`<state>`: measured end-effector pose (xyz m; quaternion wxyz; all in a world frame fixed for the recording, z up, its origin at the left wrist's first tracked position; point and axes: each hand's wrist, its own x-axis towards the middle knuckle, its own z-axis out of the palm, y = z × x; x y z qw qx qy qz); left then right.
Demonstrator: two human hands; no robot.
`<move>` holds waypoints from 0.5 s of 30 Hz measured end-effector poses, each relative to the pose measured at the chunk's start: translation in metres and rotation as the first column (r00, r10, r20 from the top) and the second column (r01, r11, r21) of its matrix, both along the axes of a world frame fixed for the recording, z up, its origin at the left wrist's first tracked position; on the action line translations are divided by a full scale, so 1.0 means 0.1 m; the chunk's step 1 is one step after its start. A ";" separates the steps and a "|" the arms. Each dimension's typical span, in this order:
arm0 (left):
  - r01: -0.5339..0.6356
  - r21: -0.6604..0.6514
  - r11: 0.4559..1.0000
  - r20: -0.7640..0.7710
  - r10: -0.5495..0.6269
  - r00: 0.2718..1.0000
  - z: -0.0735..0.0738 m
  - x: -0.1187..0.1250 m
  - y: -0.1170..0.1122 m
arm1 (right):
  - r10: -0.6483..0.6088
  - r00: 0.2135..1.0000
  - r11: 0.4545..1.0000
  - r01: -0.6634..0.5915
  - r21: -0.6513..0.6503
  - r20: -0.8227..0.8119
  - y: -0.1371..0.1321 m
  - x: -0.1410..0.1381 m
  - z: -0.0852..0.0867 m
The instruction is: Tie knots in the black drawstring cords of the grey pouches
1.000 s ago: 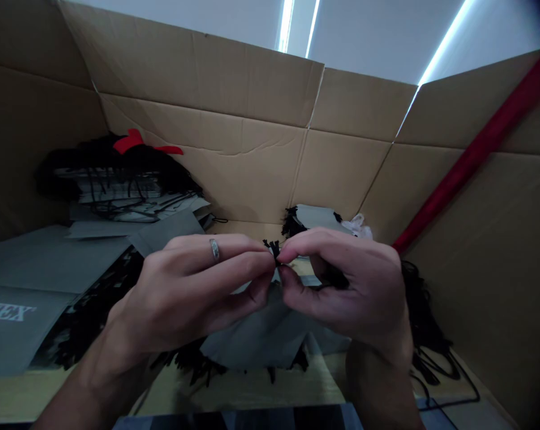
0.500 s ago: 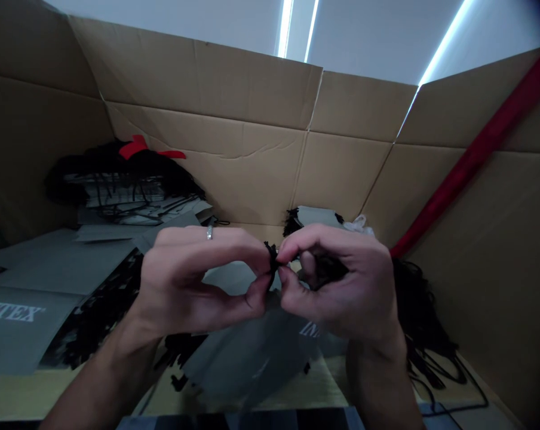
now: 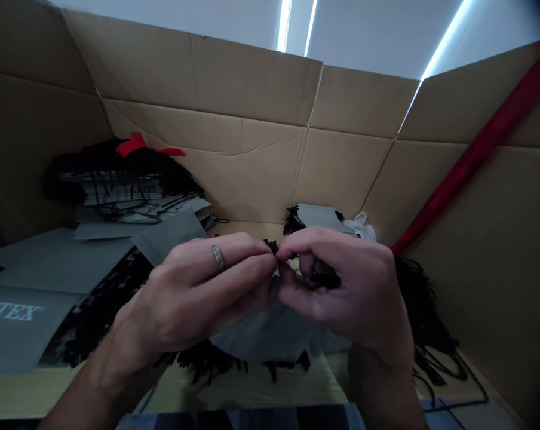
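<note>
My left hand (image 3: 207,289), with a ring on one finger, is closed, its fingertips pressed together at the middle of the view. Against them my right hand (image 3: 346,280) pinches with thumb and forefinger. A frayed black cord (image 3: 270,245) pokes up between the two sets of fingertips; most of it is hidden. More black cord (image 3: 327,279) shows inside the curled fingers of my right hand. Under both hands lies a grey bag-like sheet (image 3: 265,337), with black cord ends sticking out along its near edge.
At left lie grey sheets (image 3: 14,334) printed with white letters, and a stack topped by black cords (image 3: 117,158) and a red strip (image 3: 133,143). A smaller grey pile (image 3: 317,215) stands behind. Loose black cords (image 3: 425,310) lie at right. Cardboard walls (image 3: 252,143) enclose the table.
My left hand has turned over and its fingers have closed together, where thumb and forefinger formed a ring before. My right hand keeps its pinch. Cord ends now show at the sheet's near edge.
</note>
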<state>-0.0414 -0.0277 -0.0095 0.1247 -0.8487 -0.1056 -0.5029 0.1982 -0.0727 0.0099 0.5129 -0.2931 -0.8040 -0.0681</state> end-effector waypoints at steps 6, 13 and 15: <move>0.060 -0.072 0.996 0.091 -0.053 0.994 0.08 0.08 0.02 | 0.051 0.979 0.992 -0.072 -0.102 -0.197 0.04 -0.06 -0.01; 0.232 -0.160 0.960 0.287 -0.179 0.941 0.15 0.18 0.06 | 0.114 0.936 0.973 -0.172 -0.151 -0.334 0.06 -0.11 0.01; 0.287 -0.212 0.934 0.330 -0.208 0.921 0.15 0.21 0.08 | 0.072 0.940 0.989 -0.110 -0.095 -0.333 0.07 -0.11 -0.01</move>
